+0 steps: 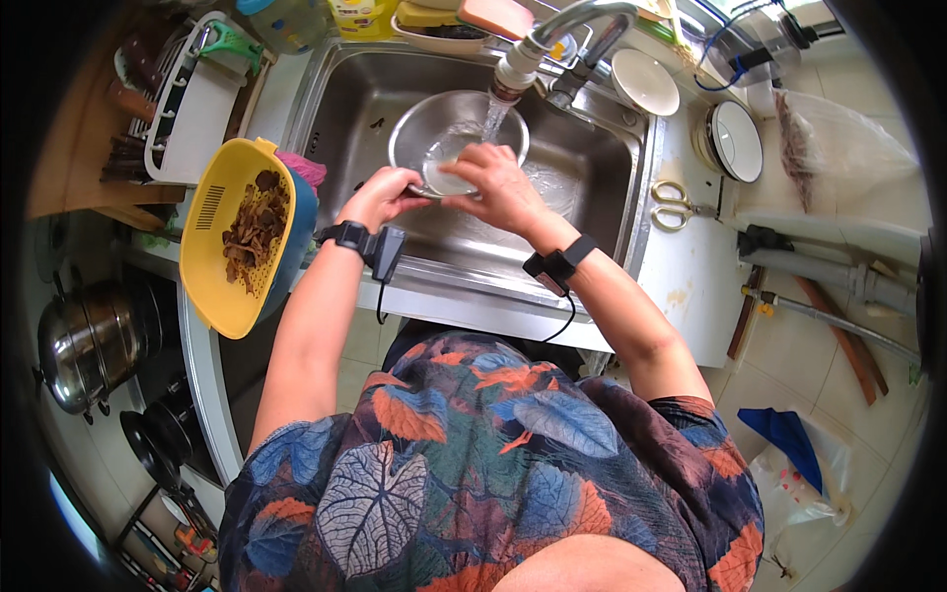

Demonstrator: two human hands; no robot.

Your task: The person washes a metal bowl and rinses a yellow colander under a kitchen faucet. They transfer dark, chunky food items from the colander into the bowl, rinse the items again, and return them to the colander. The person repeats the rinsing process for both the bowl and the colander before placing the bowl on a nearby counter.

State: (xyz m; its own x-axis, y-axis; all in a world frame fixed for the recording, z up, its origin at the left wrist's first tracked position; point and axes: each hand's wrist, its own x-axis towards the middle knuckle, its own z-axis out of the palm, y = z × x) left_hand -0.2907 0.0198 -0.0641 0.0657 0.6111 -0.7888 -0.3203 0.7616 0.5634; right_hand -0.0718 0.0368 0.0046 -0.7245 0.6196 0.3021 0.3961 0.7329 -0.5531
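Observation:
A round stainless-steel bowl [403, 122] stands in the metal sink [592, 170], under a stream of water [494, 122] from the tap [514, 66]. My left hand [379, 196] grips the bowl's near left rim between thumb and fingers. Over the near side of the same bowl, my right hand [499, 181] has its fingers bent inward and its thumb at the rim. A pale, whitish patch [447, 180] shows beneath the right fingers. Whether it is a held thing or wet foam I cannot tell. Both wrists wear black straps with small devices.
Left of the sink, a yellow colander [200, 244] in a blue basin holds brown dried pieces [255, 229]. Gold-handled scissors [669, 203] lie on the right counter near a white bowl [644, 81] and a dark-rimmed enamel bowl [738, 140]. A dish rack [200, 111] stands at upper left.

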